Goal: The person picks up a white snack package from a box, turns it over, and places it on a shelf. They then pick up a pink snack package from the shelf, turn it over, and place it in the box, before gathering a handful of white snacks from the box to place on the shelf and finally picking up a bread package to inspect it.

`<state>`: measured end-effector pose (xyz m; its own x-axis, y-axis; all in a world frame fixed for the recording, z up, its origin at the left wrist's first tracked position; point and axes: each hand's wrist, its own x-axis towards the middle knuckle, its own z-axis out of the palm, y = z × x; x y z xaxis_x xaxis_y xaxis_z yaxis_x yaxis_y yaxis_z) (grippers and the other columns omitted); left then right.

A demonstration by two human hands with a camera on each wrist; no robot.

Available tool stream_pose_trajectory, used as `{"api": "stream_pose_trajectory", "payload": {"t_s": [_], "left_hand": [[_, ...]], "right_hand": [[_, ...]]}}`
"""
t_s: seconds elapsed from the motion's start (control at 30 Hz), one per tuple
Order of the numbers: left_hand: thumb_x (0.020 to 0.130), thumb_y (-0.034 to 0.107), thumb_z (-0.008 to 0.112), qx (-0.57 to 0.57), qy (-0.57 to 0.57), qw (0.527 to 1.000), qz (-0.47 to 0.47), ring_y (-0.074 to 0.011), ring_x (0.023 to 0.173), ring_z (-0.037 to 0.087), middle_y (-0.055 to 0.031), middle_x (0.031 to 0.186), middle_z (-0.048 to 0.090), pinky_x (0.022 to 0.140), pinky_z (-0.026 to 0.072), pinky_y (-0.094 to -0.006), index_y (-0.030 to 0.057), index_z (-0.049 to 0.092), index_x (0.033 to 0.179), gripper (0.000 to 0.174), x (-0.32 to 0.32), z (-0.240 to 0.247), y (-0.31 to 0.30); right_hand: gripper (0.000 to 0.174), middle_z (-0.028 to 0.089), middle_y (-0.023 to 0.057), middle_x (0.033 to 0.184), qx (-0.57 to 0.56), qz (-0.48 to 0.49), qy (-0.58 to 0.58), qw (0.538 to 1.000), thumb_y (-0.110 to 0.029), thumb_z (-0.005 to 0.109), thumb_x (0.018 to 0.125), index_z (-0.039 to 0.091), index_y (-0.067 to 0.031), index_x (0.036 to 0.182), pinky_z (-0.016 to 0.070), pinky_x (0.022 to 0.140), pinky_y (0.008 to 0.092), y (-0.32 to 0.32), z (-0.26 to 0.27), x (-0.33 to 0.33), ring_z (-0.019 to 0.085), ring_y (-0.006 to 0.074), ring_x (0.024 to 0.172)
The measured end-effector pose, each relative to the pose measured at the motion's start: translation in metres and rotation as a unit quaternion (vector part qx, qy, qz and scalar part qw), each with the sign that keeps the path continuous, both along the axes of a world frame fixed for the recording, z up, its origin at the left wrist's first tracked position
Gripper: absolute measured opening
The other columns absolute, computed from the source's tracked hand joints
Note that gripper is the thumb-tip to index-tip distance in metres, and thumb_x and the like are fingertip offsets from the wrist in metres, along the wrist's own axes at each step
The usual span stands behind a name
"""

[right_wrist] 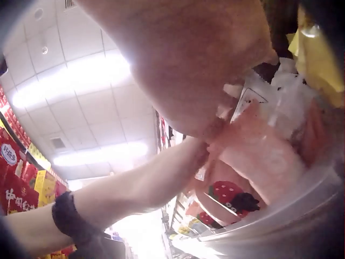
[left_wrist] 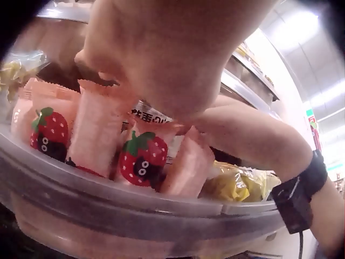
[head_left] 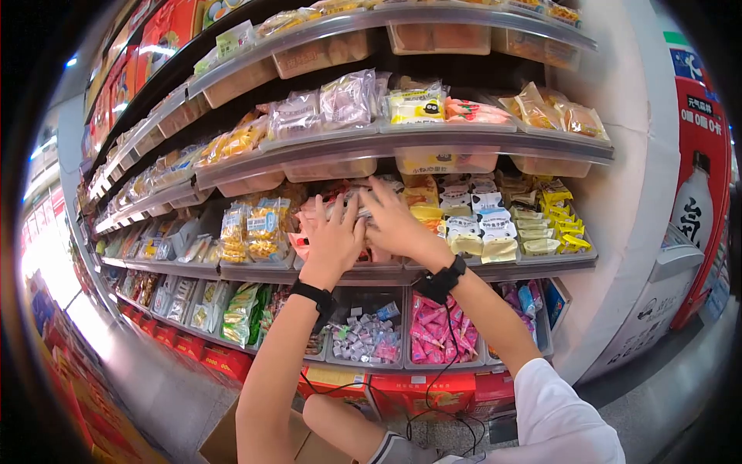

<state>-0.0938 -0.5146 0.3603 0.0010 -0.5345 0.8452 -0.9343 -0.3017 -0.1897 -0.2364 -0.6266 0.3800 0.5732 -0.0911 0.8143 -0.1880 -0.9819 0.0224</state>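
Note:
Pink snack packets printed with strawberries [left_wrist: 143, 162] stand packed in a clear shelf bin [left_wrist: 135, 200] at chest height. My left hand [head_left: 335, 223] lies on top of these packets [head_left: 297, 244] with its fingers spread and fairly straight. My right hand [head_left: 390, 218] reaches in from the right and rests across the same packets, its fingers pointing left beside the left hand. From the right wrist view the pink packets [right_wrist: 259, 156] sit under my right palm [right_wrist: 199, 54]. My left palm [left_wrist: 172, 48] hides the packet tops. Neither hand visibly grips one.
White and yellow packets [head_left: 471, 232] fill the neighbouring bin on the right. Below are bins of purple candies [head_left: 367, 336] and pink candies [head_left: 437, 332]. Another shelf [head_left: 433, 143] hangs just above my hands. A cardboard box [head_left: 232, 442] sits on the floor, and a red cooler [head_left: 699, 178] stands far right.

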Motion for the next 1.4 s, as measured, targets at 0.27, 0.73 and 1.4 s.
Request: {"api": "stream_pose_trajectory", "payload": {"t_s": [0.27, 0.73, 1.4], "left_hand": [[0.103, 0.049, 0.046, 0.053, 0.031, 0.998, 0.023, -0.0472, 0.147, 0.031, -0.0161, 0.159, 0.04, 0.109, 0.0213, -0.0785, 0.0202, 0.042, 0.155, 0.059, -0.009, 0.003, 0.008], [0.101, 0.048, 0.051, -0.017, 0.079, 0.997, 0.0, -0.051, 0.145, 0.033, -0.0193, 0.161, 0.034, 0.107, 0.0233, -0.0799, 0.0187, 0.047, 0.151, 0.059, -0.02, -0.006, 0.004], [0.087, 0.024, 0.073, -0.008, 0.074, 0.991, -0.112, -0.0459, 0.144, 0.032, -0.0261, 0.16, 0.023, 0.114, 0.0281, -0.0606, 0.0061, 0.047, 0.146, 0.067, -0.075, -0.01, 0.085]], "right_hand": [[0.028, 0.063, 0.0203, 0.129, 0.039, 0.092, -0.161, 0.982, -0.011, 0.067, 0.089, 0.068, 0.0, 0.115, 0.0472, 0.104, 0.0448, 0.048, 0.008, -0.09, 0.06, 0.0393, 0.121], [0.041, 0.058, 0.0193, 0.128, 0.005, -0.176, -0.196, 0.965, -0.014, 0.074, 0.085, 0.064, -0.0019, 0.122, 0.0431, 0.104, 0.048, 0.023, -0.036, -0.206, 0.052, 0.0389, 0.122], [0.046, 0.057, 0.0264, 0.139, 0.149, -0.132, -0.308, 0.93, -0.02, 0.084, 0.081, 0.067, -0.0028, 0.121, 0.0407, 0.111, 0.0422, -0.004, -0.05, -0.206, 0.054, 0.0382, 0.132]]}}
